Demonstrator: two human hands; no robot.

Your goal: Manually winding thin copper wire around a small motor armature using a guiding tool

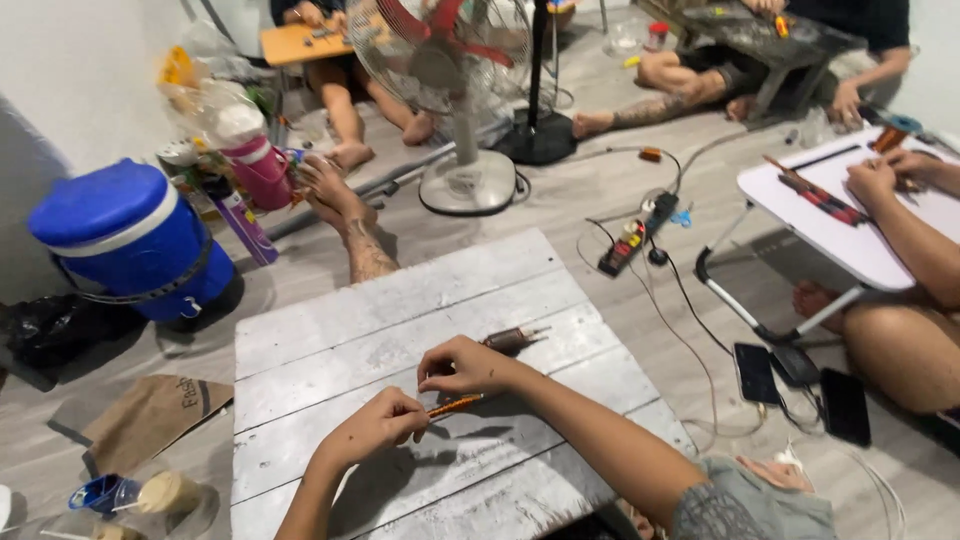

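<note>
My left hand (378,426) pinches the near end of a thin orange stick-like tool (455,405) over a low whitewashed plank table (330,340). My right hand (465,366) curls just above the tool's far end, fingers closed around a small part that I cannot make out. A brown cylindrical piece with a metal tip (515,338) lies on the planks just right of my right hand, untouched.
A blue water cooler (130,240) stands at left, a standing fan (465,110) behind the table. Another person's forearm and hands (895,205) work at a white folding table (850,235) on the right. A power strip (640,235), cables and phones (757,372) lie on the floor.
</note>
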